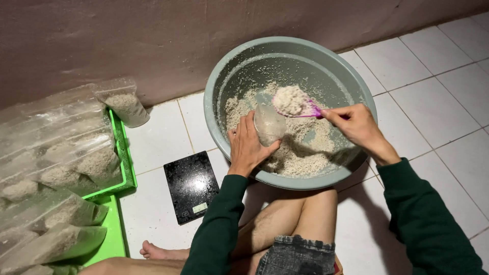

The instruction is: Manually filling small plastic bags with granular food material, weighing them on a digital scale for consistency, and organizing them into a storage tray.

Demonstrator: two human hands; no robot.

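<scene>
A large grey-green basin [214, 81] on the tiled floor holds a pale, crumbly grain mixture [300, 147]. My left hand [247, 147] grips a small clear plastic bag [268, 125], partly filled, upright over the basin. My right hand [356, 125] holds a purple scoop [305, 108] heaped with the mixture, its bowl just above the bag's mouth. Both arms wear dark green sleeves.
A black digital kitchen scale [191, 186] lies on the floor left of the basin. Green trays [127, 173] at the far left carry several filled clear bags [66, 168]. My bare legs are folded below the basin. A dark wall runs behind.
</scene>
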